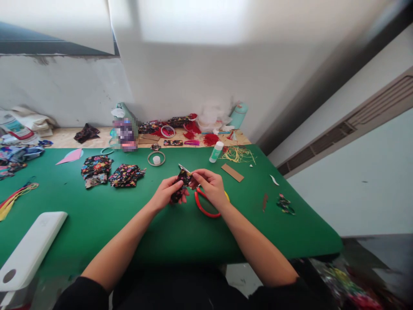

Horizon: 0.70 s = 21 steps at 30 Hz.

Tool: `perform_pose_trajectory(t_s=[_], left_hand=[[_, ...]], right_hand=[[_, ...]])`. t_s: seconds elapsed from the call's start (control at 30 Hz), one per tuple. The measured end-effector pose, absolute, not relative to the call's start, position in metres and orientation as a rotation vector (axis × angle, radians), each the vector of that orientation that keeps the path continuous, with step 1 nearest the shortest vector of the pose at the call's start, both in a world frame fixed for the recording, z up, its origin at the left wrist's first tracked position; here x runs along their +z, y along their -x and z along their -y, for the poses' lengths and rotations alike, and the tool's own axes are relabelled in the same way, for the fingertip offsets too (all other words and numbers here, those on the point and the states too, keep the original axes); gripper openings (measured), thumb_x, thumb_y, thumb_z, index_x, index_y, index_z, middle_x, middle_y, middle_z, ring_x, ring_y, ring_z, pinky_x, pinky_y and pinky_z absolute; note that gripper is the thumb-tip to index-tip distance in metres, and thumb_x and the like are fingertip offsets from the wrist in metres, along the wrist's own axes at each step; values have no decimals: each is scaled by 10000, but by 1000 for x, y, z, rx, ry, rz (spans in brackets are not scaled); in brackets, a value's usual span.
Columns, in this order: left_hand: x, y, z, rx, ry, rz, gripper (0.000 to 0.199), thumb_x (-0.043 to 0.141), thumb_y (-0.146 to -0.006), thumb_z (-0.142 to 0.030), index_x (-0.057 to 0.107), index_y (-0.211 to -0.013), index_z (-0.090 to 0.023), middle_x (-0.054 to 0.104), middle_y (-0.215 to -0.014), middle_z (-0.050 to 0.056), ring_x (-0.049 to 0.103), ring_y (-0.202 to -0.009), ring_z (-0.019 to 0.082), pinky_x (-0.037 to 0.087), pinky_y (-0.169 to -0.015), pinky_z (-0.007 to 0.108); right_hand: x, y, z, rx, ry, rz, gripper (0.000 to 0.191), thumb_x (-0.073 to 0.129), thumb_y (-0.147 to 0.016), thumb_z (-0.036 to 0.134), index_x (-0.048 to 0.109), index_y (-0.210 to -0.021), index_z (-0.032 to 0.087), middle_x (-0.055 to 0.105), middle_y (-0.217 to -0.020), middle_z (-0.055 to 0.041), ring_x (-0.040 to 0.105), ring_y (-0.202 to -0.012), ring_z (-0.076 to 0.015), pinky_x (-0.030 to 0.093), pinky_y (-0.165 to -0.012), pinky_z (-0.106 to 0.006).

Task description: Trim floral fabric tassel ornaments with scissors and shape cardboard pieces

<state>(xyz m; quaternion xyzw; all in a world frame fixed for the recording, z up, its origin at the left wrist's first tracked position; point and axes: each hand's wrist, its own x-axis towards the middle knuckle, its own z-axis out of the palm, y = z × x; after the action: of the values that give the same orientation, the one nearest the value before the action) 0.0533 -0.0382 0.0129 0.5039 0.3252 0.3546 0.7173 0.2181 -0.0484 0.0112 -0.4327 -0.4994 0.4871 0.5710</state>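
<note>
A small black floral cloth piece point(184, 176) is between my two hands, above the green table top. My left hand point(167, 191) grips it from the left, thumb on top and fingers beneath. The fingers of my right hand point(208, 183) pinch its right edge. Scissors with red handles point(206, 211) lie under my right hand; a metal tip shows just beyond the cloth. Two piles of dark floral cloth, the nearer one point(127, 175) and the farther one point(96, 169), rest to the left.
Beyond my hands stand a glue bottle point(216, 152) and a ring point(156, 158) around a white cap. A cardboard strip point(232, 172) and yellow strands point(238, 154) lie at the right. A white power bank point(34, 247) is at the near left.
</note>
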Motion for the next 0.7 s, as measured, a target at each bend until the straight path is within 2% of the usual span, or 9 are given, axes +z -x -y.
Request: perform_pose_trajectory(t_s=[0.17, 0.37, 0.47, 0.53, 0.6, 0.7], left_hand=[[12, -53, 37, 772, -1049, -694, 429, 674, -697, -482, 545, -884, -118, 653, -627, 47, 571, -426, 125, 394, -382, 206], [11, -55, 38, 769, -1028, -682, 398, 690, -695, -453, 549, -857, -117, 655, -615, 52, 574, -421, 125, 396, -373, 197], [10, -54, 38, 780, -994, -679, 390, 686, -699, -445, 547, -870, -122, 662, -626, 56, 584, -422, 136, 409, -367, 202], [10, -53, 37, 799, -969, -669, 385, 684, -702, -435, 543, -886, -127, 663, -620, 54, 593, -427, 146, 430, -377, 210], [11, -51, 36, 825, -952, -653, 376, 688, -701, -417, 540, -893, -130, 661, -600, 48, 592, -422, 141, 439, -390, 204], [11, -49, 34, 876, -919, -640, 351, 704, -688, -386, 535, -868, -136, 645, -552, 30, 556, -379, 111, 406, -376, 172]], right_hand=[[14, -219, 50, 1165, 984, 1158, 293, 656, -742, 478, 667, -786, 188, 679, -624, 7, 630, -523, -134, 540, -527, -267], [10, -217, 49, 1146, 1022, 1168, 288, 706, -693, 466, 633, -750, 193, 642, -555, 26, 606, -487, -132, 520, -511, -260], [12, -221, 48, 1172, 1041, 1208, 377, 592, -758, 567, 610, -781, 191, 656, -602, -1, 616, -518, -148, 517, -536, -280], [18, -228, 48, 1167, 1104, 1368, 484, 418, -829, 634, 592, -785, 185, 662, -640, -30, 625, -556, -159, 505, -568, -292], [25, -237, 50, 1008, 1299, 1691, 557, 258, -885, 618, 579, -755, 182, 658, -664, -55, 628, -608, -173, 473, -594, -292], [34, -250, 53, 470, 1803, 2196, 419, 413, -843, 553, 564, -712, 186, 653, -741, -84, 627, -720, -224, 406, -605, -292]])
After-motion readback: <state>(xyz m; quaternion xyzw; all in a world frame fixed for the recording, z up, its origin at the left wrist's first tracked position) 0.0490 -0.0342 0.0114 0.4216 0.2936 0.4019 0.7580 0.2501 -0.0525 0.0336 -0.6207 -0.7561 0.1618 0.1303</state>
